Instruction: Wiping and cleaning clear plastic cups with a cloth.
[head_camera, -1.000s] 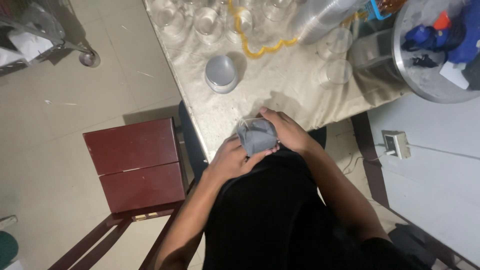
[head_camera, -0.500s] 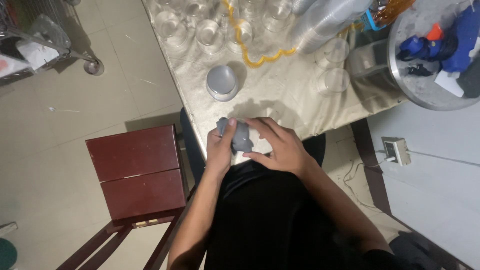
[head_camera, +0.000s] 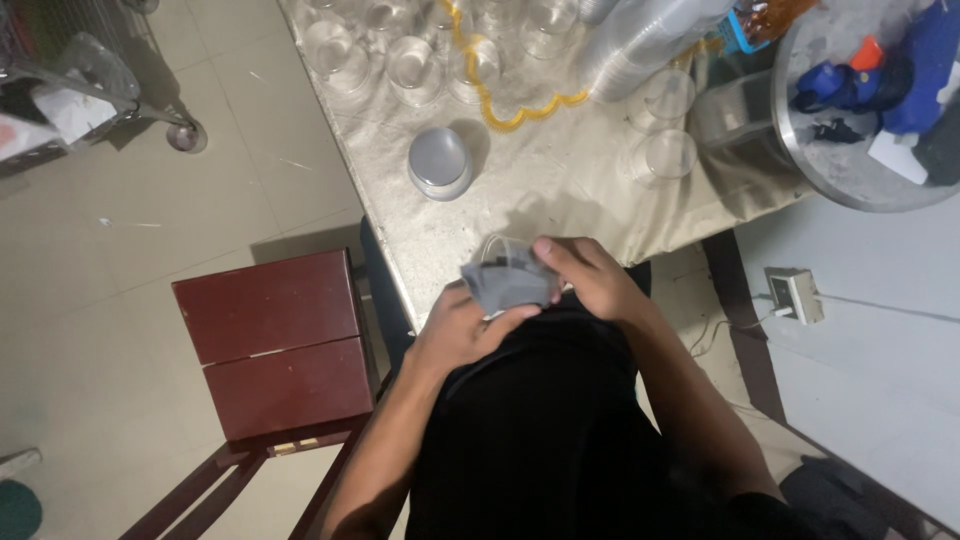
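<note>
Both my hands meet at the near edge of a cloth-covered table (head_camera: 560, 195). My left hand (head_camera: 460, 325) grips a grey cloth (head_camera: 505, 285) from below. My right hand (head_camera: 590, 275) holds a clear plastic cup (head_camera: 497, 249) from the right, with the grey cloth wrapped against it. Only part of the cup's rim shows above the cloth. A grey-lidded round container (head_camera: 440, 162) stands on the table just beyond my hands.
Several clear cups (head_camera: 415, 65) and a stack of cups (head_camera: 650, 45) fill the table's far side, with a yellow cord (head_camera: 510, 120). A metal tray (head_camera: 850, 170) with blue tools is at right. A dark red wooden stool (head_camera: 275, 340) stands at left; a wall socket box (head_camera: 795, 295) lies on the floor.
My hands and the grey cloth shifted slightly along the table edge, and the cloth has turned around the cup between my hands. The view has moved a little too.
</note>
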